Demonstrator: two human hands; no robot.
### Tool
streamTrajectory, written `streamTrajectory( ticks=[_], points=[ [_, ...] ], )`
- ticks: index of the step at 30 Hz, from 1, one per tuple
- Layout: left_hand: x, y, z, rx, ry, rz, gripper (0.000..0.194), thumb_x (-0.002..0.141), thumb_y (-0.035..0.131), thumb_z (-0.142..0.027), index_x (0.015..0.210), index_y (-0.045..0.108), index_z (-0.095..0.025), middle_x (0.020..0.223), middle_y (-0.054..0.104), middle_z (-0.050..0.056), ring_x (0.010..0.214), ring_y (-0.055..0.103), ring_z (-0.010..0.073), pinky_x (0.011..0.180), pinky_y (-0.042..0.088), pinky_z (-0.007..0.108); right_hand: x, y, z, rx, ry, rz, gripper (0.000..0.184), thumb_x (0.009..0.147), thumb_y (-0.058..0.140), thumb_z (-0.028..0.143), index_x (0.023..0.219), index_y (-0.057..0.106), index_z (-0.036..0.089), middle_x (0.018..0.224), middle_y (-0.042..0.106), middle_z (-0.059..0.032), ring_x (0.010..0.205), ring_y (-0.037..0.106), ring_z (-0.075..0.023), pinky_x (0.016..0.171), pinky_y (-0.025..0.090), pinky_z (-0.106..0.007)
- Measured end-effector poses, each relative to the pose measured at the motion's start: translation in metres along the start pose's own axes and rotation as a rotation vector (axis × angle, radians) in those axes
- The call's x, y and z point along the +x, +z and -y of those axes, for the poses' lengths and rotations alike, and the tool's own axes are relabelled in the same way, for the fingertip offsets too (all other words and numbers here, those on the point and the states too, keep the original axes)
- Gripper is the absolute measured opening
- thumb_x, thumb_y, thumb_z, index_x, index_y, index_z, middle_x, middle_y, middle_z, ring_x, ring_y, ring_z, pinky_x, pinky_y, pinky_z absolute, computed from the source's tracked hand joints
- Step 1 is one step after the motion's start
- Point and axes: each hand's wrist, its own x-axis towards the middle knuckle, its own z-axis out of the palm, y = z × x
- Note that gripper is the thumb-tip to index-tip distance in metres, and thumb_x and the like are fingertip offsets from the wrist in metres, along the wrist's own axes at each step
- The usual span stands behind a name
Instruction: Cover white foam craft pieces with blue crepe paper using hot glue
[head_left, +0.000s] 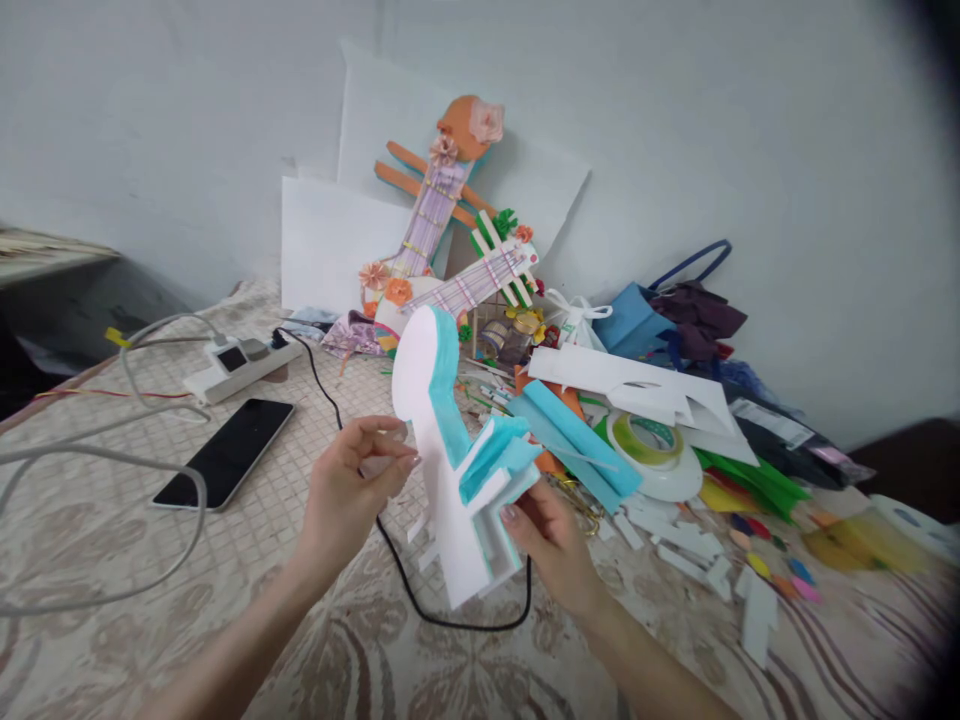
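- One paper shape (450, 480) is up in the air over the table (285, 620), in the middle of the view. It has a white front, sky-blue sides, a round top and a long neck. Its low right side has folded bits, blue and white (like little steps).
- The right hand (551, 535) is clamped on its right side, thumb in front.
- The left hand (386, 460) has its thumb and finger close together at the left edge; I can't tell if they pinch it.
- Behind it lean two paper guitars: a big one (431, 215) with an orange top, and a small one (487, 275) with pink lines.
- To the right are one yellow tape roll (651, 438) and one blue bag (634, 318).
- To the left are one black phone (229, 455) and one white power strip (240, 372).
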Motion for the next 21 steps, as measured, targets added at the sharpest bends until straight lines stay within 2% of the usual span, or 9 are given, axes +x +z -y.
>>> streamTrajectory(
  ticks=[3,5,9,13,21],
  points=[
    [-0.004,0.000,0.002,0.294,0.164,0.008,0.014,0.071,0.076,-0.024,0.082,0.068,-0.022,0.069,0.071,-0.003,0.066,0.063,0.0166,0.071,0.045,0.032,0.000,-0.001,-0.001,0.002,-0.003,0.004,0.009,0.093,0.062,0.034,0.097,0.066,0.027,0.095,0.059,-0.0001,0.092,0.059,-0.0155,0.087,0.048,-0.024],
    [-0.006,0.001,0.002,0.376,0.248,0.054,0.009,0.073,0.076,-0.023,0.077,0.069,-0.022,0.069,0.069,-0.003,0.065,0.061,0.0155,0.071,0.043,0.033,0.000,-0.001,-0.001,-0.001,0.002,0.009,0.009,0.093,0.061,0.034,0.097,0.066,0.027,0.096,0.059,-0.0005,0.094,0.059,-0.0161,0.087,0.047,-0.025],
    [-0.008,0.004,-0.006,0.399,0.413,0.012,0.005,0.084,0.070,-0.027,0.084,0.069,-0.022,0.071,0.065,-0.002,0.068,0.060,0.0155,0.069,0.043,0.031,0.000,-0.002,-0.002,-0.014,0.014,0.013,0.009,0.093,0.061,0.034,0.096,0.064,0.026,0.098,0.059,-0.0007,0.096,0.058,-0.0167,0.088,0.046,-0.026],
    [-0.008,0.009,-0.019,0.355,0.608,0.058,0.007,0.086,0.068,-0.018,0.092,0.069,-0.022,0.083,0.065,0.001,0.082,0.061,0.0162,0.074,0.046,0.030,-0.001,-0.001,-0.003,-0.013,0.013,0.001,0.010,0.093,0.062,0.035,0.090,0.062,0.025,0.092,0.055,0.0005,0.089,0.055,-0.0156,0.084,0.045,-0.025],
    [-0.007,0.021,-0.024,0.421,0.755,0.056,0.010,0.087,0.066,-0.013,0.089,0.070,-0.023,0.083,0.064,0.001,0.081,0.059,0.0175,0.075,0.043,0.034,0.000,-0.001,-0.001,-0.034,0.012,-0.002,0.009,0.093,0.061,0.034,0.090,0.061,0.025,0.090,0.053,0.0004,0.089,0.054,-0.0162,0.081,0.044,-0.025]
  ],
)
